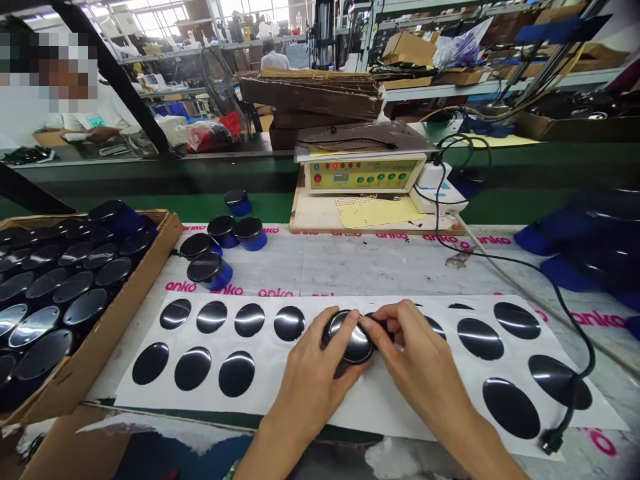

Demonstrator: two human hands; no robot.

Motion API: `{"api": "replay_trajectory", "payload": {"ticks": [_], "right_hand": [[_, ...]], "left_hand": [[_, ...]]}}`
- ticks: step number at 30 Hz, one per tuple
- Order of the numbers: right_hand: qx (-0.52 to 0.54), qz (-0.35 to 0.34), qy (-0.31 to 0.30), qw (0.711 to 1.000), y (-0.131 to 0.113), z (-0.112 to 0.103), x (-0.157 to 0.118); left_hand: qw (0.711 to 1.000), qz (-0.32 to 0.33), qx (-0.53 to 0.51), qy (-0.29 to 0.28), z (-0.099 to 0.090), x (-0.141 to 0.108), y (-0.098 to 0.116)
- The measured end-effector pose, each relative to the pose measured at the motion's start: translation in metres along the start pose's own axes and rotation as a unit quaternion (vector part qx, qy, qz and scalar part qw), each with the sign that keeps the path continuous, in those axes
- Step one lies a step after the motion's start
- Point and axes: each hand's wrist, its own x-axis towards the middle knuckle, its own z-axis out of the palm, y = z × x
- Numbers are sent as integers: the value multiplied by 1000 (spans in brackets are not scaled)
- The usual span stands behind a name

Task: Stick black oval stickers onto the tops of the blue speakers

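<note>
My left hand [313,363] is wrapped round a round case with a glossy black top [357,343], held above a white sheet [295,400]. My right hand [420,357] has its thumb and fingertips pinched at the case's right edge. Something dark shows behind those right fingers, but whether they hold it I cannot tell. Glossy black disc stickers lie in rows on the sheet, such as one [237,373] to the left and one [511,407] to the right.
Several blue-and-black round cases [210,270] stand behind the sheet. At left is a cardboard box [125,283] full of them; more blurred blue cases [590,240] are at right. A black cable [560,287] crosses the sheet's right end. Behind stands a control unit [365,175]. A person [85,120] is far left.
</note>
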Motion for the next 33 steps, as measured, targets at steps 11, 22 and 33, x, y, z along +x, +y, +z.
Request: {"api": "replay_trajectory", "payload": {"ticks": [11,22,33], "right_hand": [[-124,13,-36,992,79,-31,-17],[-138,39,-112,983,80,-26,-11],[-85,20,-54,995,76,-23,-9]], "left_hand": [[978,-11,201,47,-78,124,-29],[948,-128,292,27,-123,206,-92],[996,-63,14,67,-37,42,6]]}}
